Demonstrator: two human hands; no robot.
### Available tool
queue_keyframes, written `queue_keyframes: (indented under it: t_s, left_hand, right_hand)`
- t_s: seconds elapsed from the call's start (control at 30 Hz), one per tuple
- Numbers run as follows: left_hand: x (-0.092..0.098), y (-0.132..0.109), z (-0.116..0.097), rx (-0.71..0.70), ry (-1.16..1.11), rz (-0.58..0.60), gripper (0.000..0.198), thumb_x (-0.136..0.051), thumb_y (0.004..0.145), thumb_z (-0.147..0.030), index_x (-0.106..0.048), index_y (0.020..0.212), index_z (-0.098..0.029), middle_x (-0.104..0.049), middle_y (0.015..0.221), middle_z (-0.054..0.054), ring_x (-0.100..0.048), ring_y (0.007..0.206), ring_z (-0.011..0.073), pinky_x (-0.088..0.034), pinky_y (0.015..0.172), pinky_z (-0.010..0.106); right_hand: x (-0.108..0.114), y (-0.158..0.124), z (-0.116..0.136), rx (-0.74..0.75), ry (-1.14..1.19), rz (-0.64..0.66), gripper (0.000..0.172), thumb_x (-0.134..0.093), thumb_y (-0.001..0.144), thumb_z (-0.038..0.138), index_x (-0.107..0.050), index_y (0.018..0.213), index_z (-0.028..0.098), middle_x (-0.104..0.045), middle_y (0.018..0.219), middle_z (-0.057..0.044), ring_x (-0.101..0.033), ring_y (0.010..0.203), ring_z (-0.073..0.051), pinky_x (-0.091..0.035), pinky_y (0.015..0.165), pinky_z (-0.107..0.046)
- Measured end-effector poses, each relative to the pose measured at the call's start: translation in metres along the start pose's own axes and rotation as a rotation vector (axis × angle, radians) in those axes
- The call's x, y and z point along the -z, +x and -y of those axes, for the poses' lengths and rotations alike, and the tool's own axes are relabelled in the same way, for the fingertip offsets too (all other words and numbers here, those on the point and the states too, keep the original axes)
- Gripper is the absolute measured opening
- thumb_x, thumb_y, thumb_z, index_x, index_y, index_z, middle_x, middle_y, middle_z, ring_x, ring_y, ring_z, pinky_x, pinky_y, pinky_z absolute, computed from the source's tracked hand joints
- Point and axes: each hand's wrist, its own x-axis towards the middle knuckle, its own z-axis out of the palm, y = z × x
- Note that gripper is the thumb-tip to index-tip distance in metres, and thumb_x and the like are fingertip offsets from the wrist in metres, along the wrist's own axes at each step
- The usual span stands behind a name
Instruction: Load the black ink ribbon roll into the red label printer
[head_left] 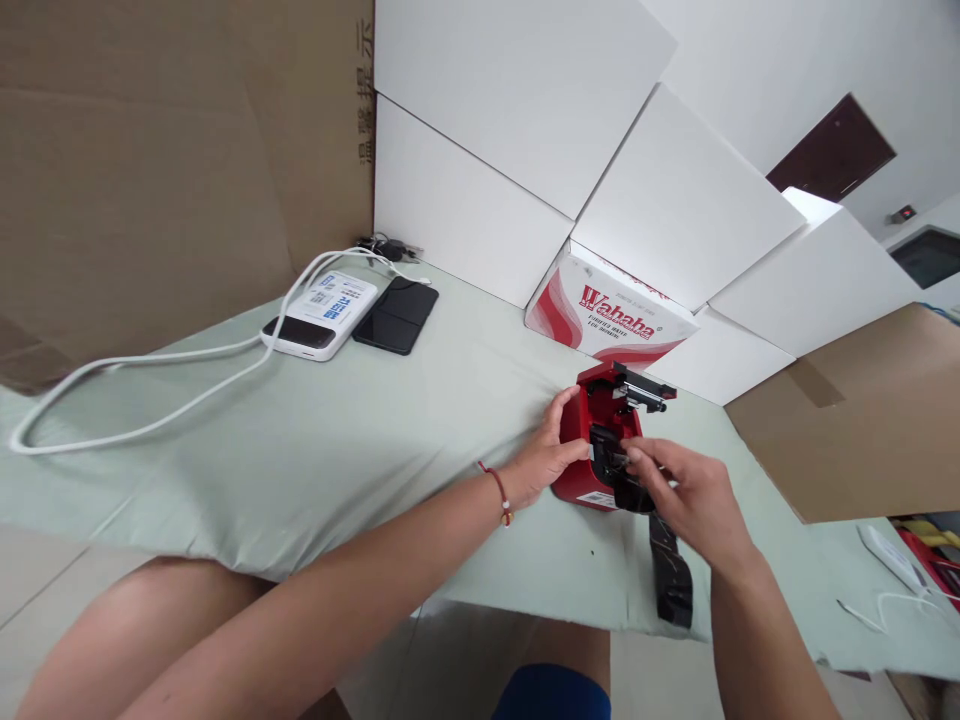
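A red boxy device [571, 480], which looks like a small label printer, stands on the cloth-covered table with its lid [641, 385] raised. Black parts show in its inner bay. My left hand [551, 455] grips its left side, thumb at the near rim and fingers behind. With fingertips pinched together, my right hand [686, 490] reaches into the bay from the right. A small piece seems to be between those fingers, too hidden to name. Below the device, a crinkled black strip [671, 580] lies near the table's front edge.
A white power bank [322, 315] with a looped white cable [142, 357], a black phone [396, 315] and keys [390, 248] lie at the left. Behind the device leans a red-and-white Wahaba box [611, 305]. Cardboard [862, 410] and white panels [480, 190] wall the table.
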Motion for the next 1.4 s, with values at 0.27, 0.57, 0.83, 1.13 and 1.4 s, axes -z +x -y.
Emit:
queue_keyframes:
  t_s: [0.27, 0.57, 0.83, 1.13, 1.4]
  left_hand:
    - [0.005, 0.005, 0.004, 0.005, 0.059, -0.041, 0.091, -0.067, 0.077, -0.023, -0.026, 0.158, -0.028, -0.032, 0.167, 0.013, -0.045, 0.145, 0.0285, -0.042, 0.118, 0.049]
    - [0.005, 0.003, 0.004, 0.020, 0.011, -0.031, 0.089, -0.067, 0.078, -0.025, -0.026, 0.158, -0.030, -0.034, 0.166, 0.011, -0.045, 0.146, 0.0284, -0.046, 0.116, 0.046]
    - [0.008, 0.002, 0.003, 0.016, 0.014, -0.041, 0.085, -0.067, 0.079, -0.026, -0.032, 0.156, -0.030, -0.039, 0.163, 0.009, -0.045, 0.145, 0.0282, -0.043, 0.118, 0.047]
    - [0.004, 0.000, -0.007, 0.068, -0.097, -0.040, 0.084, -0.069, 0.076, -0.023, -0.038, 0.153, -0.030, -0.037, 0.164, 0.006, -0.039, 0.147, 0.0289, -0.034, 0.123, 0.044]
    - [0.005, 0.002, -0.002, 0.076, -0.073, -0.040, 0.081, -0.068, 0.076, -0.026, -0.040, 0.151, -0.031, -0.042, 0.159, 0.005, -0.042, 0.144, 0.0296, -0.036, 0.121, 0.047]
  right_hand:
    - [-0.031, 0.086, -0.033, -0.051, -0.333, 0.501, 0.021, -0.072, 0.075, 0.015, -0.078, 0.092, 0.027, -0.080, 0.085, -0.004, -0.073, 0.072, -0.022, -0.048, 0.059, -0.027]
    - [0.055, 0.030, -0.039, -0.204, -0.086, 0.180, 0.033, -0.061, 0.094, 0.049, -0.074, 0.118, 0.029, -0.081, 0.104, -0.003, -0.074, 0.076, -0.023, -0.059, 0.068, -0.034]
    - [0.051, -0.029, -0.095, -0.302, 0.039, 0.385, 0.029, -0.063, 0.091, 0.048, -0.078, 0.097, 0.024, -0.082, 0.093, -0.006, -0.076, 0.075, -0.025, -0.062, 0.064, -0.035]
    - [-0.003, -0.051, -0.105, -0.589, 0.112, 0.290, 0.053, -0.056, 0.089, 0.047, -0.068, 0.133, 0.021, -0.077, 0.118, -0.010, -0.071, 0.086, -0.024, -0.057, 0.082, -0.038]
    - [-0.008, -0.087, -0.127, -0.578, 0.086, 0.343, 0.054, -0.056, 0.082, 0.048, -0.072, 0.125, 0.020, -0.077, 0.114, -0.010, -0.067, 0.082, -0.025, -0.056, 0.083, -0.042]
